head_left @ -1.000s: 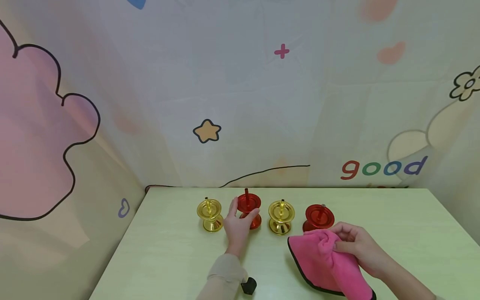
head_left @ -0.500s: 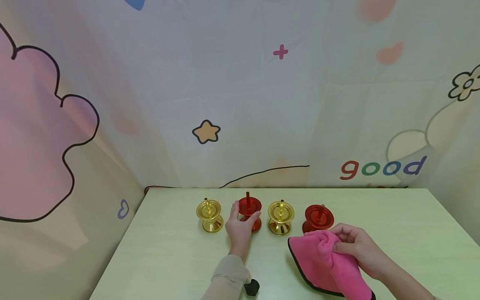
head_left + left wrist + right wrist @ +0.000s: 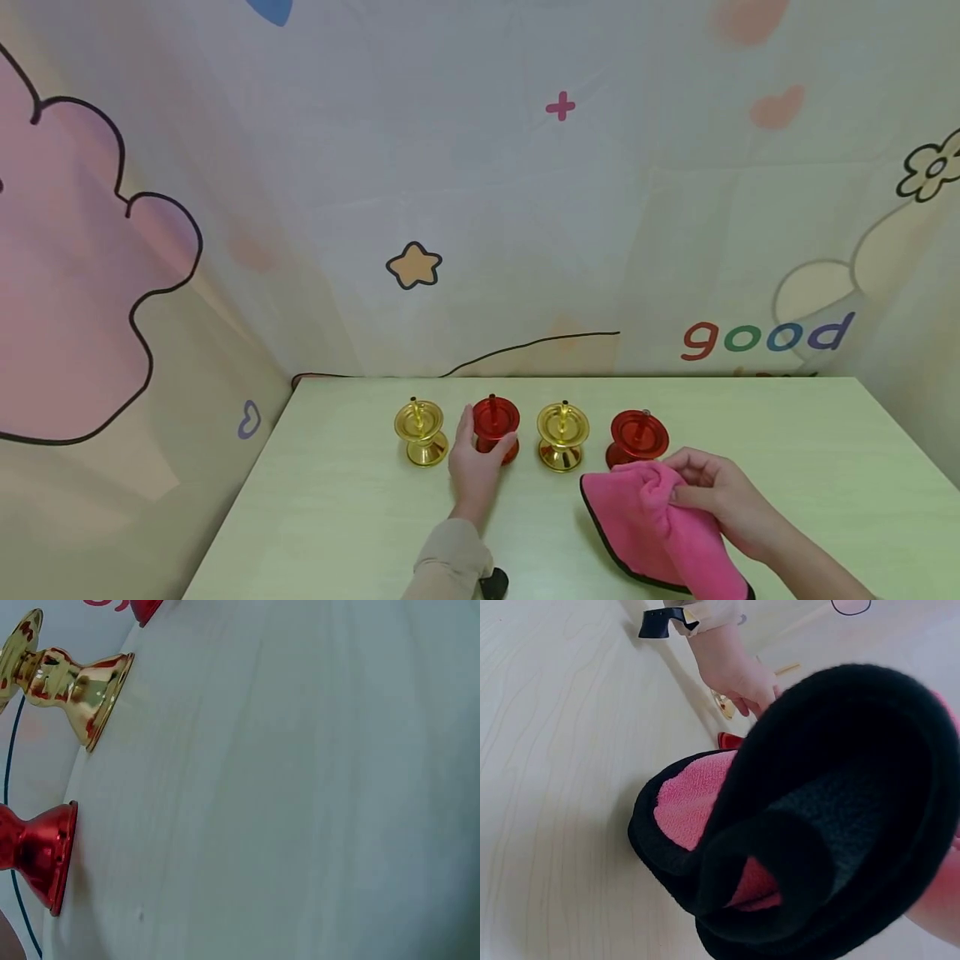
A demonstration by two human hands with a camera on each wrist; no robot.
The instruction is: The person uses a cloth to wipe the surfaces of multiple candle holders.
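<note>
Two grips: my left hand [image 3: 474,471] holds a red holder [image 3: 497,417] between fingers and thumb, my right hand [image 3: 720,492] pinches pink cloth [image 3: 626,517]. Careless swinging might topple the gold holder [image 3: 420,423] left of those fingers.

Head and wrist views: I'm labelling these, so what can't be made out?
Head view: pink cloth runs off the bottom edge; it partly hides the base of right red holder.
Head view: left hand covers part of the left red holder.
Left wrist: left edge cuts off that holder's top.
Right wrist: cloth and right edge hide most of right hand.
</note>
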